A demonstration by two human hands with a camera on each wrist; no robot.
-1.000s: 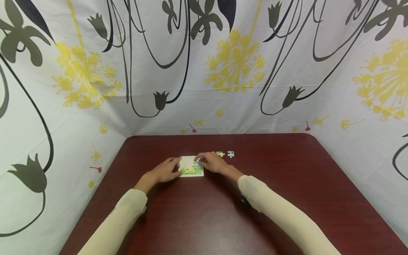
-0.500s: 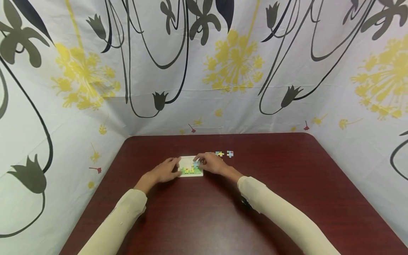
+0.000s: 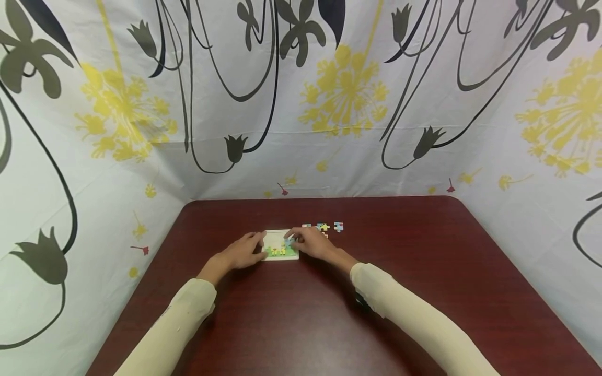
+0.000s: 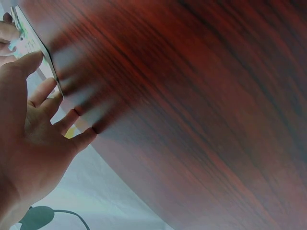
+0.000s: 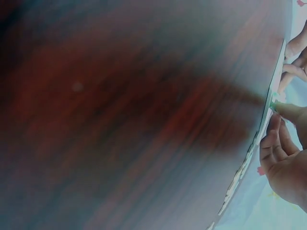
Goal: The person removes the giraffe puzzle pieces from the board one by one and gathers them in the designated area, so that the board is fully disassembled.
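A white puzzle tray (image 3: 276,259) lies on the table, partly filled along its near side with green and yellow pieces (image 3: 278,251). My left hand (image 3: 242,253) rests at the tray's left edge, thumb and fingers touching it. In the left wrist view, the fingers of that left hand (image 4: 36,139) are spread, some of them with tips on the table. Over the tray's right part, my right hand (image 3: 312,242) pinches a light blue puzzle piece (image 3: 289,242) between thumb and fingers. From the right wrist view, the right hand (image 5: 288,153) hides most of that piece.
Several loose puzzle pieces (image 3: 323,226) lie on the dark red table (image 3: 301,313) behind and beside the right hand, one of them a blue piece with red (image 3: 338,226). A patterned white cloth (image 3: 282,115) hangs behind the table.
My right hand shifts slightly over the tray while keeping its pinch, and more of the loose pieces behind it now show. The left hand stays at the tray's edge.
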